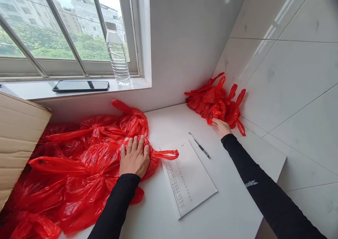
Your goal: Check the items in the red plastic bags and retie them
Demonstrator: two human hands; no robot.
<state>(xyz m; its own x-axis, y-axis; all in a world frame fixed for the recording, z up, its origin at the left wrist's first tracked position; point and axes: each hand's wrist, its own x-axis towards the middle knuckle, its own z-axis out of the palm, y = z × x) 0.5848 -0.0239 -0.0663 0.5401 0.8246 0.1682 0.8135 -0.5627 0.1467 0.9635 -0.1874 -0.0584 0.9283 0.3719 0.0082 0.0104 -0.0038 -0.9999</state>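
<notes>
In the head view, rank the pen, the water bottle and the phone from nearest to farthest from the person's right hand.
From the right hand, which touches the small pile of red bags in the corner:
1. Pen: on the table, just left of the hand.
2. Water bottle: standing on the windowsill, farther left.
3. Phone: flat on the sill, left of the bottle.

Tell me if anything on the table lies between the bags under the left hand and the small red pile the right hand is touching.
Yes. The printed sheet and the pen lie between the large bag heap under the left hand and the corner pile at the right hand.
</notes>
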